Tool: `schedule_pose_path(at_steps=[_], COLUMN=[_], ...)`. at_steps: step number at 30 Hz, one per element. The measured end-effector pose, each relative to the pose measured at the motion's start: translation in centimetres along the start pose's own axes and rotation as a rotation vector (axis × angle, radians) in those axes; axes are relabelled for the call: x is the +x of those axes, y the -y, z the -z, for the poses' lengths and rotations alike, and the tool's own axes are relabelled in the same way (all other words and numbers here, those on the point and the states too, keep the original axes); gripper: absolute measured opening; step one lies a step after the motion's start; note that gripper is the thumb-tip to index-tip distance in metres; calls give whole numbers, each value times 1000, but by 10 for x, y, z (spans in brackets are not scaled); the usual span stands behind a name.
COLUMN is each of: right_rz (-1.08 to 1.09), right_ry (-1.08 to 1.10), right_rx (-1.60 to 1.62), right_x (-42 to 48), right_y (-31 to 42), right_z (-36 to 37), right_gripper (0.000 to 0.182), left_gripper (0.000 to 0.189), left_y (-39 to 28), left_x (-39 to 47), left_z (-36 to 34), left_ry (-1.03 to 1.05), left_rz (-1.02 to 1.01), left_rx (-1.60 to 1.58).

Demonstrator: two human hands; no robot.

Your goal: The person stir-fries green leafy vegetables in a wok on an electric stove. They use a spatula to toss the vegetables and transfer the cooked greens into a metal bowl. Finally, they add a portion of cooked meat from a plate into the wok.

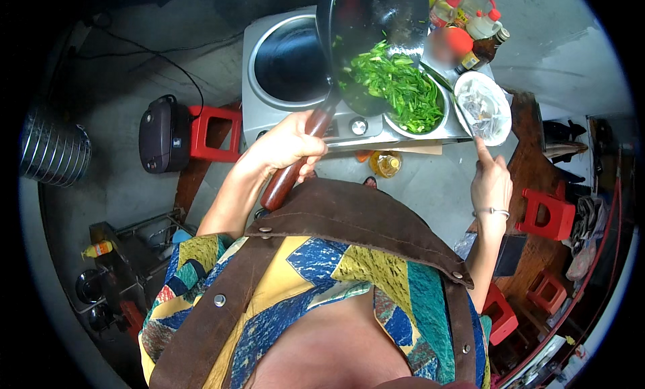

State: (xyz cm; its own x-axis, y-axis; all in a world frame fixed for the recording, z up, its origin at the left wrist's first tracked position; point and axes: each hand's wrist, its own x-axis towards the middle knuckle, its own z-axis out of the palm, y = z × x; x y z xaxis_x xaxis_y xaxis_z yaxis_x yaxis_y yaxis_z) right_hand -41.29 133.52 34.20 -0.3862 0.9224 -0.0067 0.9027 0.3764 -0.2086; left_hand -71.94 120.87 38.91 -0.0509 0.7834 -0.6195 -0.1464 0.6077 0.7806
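Observation:
My left hand [297, 142] grips the wooden handle [287, 180] of a dark wok [373, 16], which is tilted at the right of the cooktop [352, 126]. Chopped green vegetables [393, 81] lie from the wok's lower part into a round dish [446, 112] below it. My right hand [491, 170] holds the thin handle of a utensil [462, 112], probably a spatula, whose far end reaches towards the wok and greens. Close beyond that hand, a white bowl [507, 109] holds what looks like clear plastic.
Sauce bottles [481, 51] with red or dark caps and a red-lidded jar [456, 41] stand at the back right. An oil bottle [387, 164] is on the floor below the counter. A red stool [201, 132] and a dark rice cooker [164, 134] are at the left.

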Motion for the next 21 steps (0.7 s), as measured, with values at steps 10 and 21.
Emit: schedule_pose_path(at_steps=[10, 21], right_rz=[-158, -341], right_ry=[291, 189], right_rx=[605, 579], right_x=[-36, -45], right_y=[35, -6], right_z=[-56, -80], right_gripper=[42, 44], left_gripper=[39, 40], left_y=[-5, -8], left_x=[-2, -13], left_z=[-3, 0], left_ry=[21, -2], left_rz=[-2, 9], left_rx=[-28, 42])
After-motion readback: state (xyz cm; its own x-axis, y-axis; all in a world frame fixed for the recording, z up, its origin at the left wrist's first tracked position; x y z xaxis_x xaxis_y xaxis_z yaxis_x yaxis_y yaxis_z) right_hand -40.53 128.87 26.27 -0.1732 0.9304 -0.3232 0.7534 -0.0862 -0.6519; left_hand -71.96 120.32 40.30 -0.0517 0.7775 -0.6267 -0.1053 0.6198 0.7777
